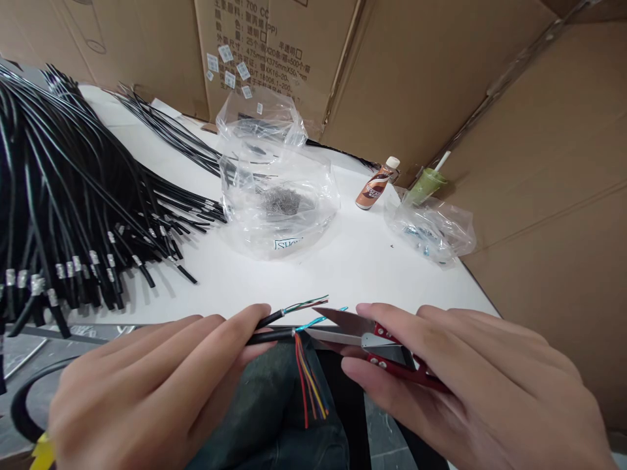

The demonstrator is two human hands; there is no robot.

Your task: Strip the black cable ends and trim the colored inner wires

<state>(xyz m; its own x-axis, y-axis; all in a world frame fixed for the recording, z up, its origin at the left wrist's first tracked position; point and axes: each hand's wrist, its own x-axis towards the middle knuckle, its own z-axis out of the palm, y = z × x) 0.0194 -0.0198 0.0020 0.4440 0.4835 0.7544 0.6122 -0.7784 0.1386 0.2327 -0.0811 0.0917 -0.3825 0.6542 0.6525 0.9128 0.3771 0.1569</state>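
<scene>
My left hand (161, 378) pinches a black cable (272, 336) with two stripped ends side by side. From the upper end come thin green, white and brown wires (306, 303). At the lower end, red, yellow and purple wires (308, 378) hang down, and a twisted blue strand (313, 322) points to the right. Red-handled thread snips (392, 356) are gripped in my right hand (470, 365), between thumb and fingers. Their blades (337, 329) stand apart, above and below the blue strand's tip.
A large heap of black cables (73, 196) covers the table's left side. On the white table (343, 267) lie a clear bag with grey fine clippings (281, 201) and a smaller bag with blue scraps (426, 238). A brown bottle (376, 186) and green cup (426, 186) stand before cardboard boxes (416, 85).
</scene>
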